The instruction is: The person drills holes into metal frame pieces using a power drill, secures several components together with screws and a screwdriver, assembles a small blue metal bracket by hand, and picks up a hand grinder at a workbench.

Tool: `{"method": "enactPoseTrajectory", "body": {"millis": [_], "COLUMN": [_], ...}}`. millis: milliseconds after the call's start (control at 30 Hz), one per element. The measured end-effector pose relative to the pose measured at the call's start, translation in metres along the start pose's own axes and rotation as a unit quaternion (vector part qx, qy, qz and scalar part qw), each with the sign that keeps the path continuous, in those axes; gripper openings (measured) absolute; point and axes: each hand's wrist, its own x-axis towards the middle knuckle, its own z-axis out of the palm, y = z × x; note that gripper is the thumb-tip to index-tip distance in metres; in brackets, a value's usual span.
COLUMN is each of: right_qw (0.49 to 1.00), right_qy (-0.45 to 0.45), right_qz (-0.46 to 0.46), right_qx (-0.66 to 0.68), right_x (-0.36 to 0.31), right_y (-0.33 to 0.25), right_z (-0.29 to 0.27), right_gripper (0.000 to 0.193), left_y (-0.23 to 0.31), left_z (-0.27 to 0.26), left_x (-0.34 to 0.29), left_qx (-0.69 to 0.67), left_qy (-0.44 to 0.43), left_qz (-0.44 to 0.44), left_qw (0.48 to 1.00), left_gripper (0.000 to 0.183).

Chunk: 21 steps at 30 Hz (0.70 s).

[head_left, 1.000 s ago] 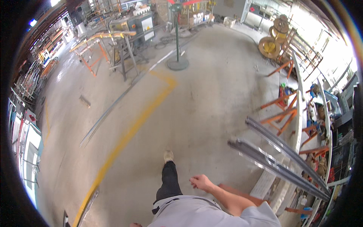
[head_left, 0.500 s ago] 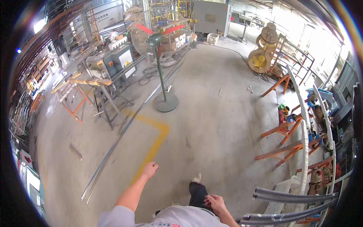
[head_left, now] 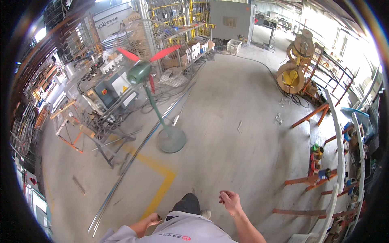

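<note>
My left hand point(head_left: 153, 219) hangs low beside my body, its fingers curled in, and no held thing shows in it. My right hand point(head_left: 231, 201) is raised in front of me over the grey floor, its fingers loosely curled with nothing visible in them. Neither hand touches any object. Ahead and a little left stands a green pedestal fan point(head_left: 139, 73) with red blades and a round base. Long thin metal bars point(head_left: 133, 160) lie on the floor to the left of the fan, running past its base.
A yellow floor line point(head_left: 165, 186) bends ahead of my left hand. On the left is a grey machine point(head_left: 111, 95) beside a trestle point(head_left: 73, 133). Orange sawhorses point(head_left: 310, 181) carrying long white bars point(head_left: 337, 137) line the right. Farther off are large spools point(head_left: 290, 77) and a grey cabinet point(head_left: 230, 20).
The fan and floor line are nearer as I walk forward. My right hand has swung forward and up, while my left has dropped back. Dark rails at lower right have left view.
</note>
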Motion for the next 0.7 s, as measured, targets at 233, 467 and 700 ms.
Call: {"method": "enactPoseTrajectory", "body": {"millis": [233,467,700], "right_qw": [0.998,0.981,0.989], "right_qy": [-0.006,-0.023,-0.03], "right_qz": [0.018,0.131,0.14], "right_qx": [-0.068,-0.144,-0.028], "right_x": [0.276,0.486,0.738], "right_y": [-0.096,-0.21,-0.314], "right_z": [-0.056,-0.084,-0.1], "right_gripper": [0.03,0.033,0.028], "left_y": [0.122,0.204,0.277], "left_z": [-0.133,-0.309,-0.473], "left_x": [0.249,0.509,0.593], "left_qx": [0.017,-0.209,0.283], "left_qy": [0.041,0.056,0.046], "left_qz": [0.042,-0.003,0.176], "left_qw": [0.998,0.976,0.942], "left_gripper": [0.02,0.026,0.025]}}
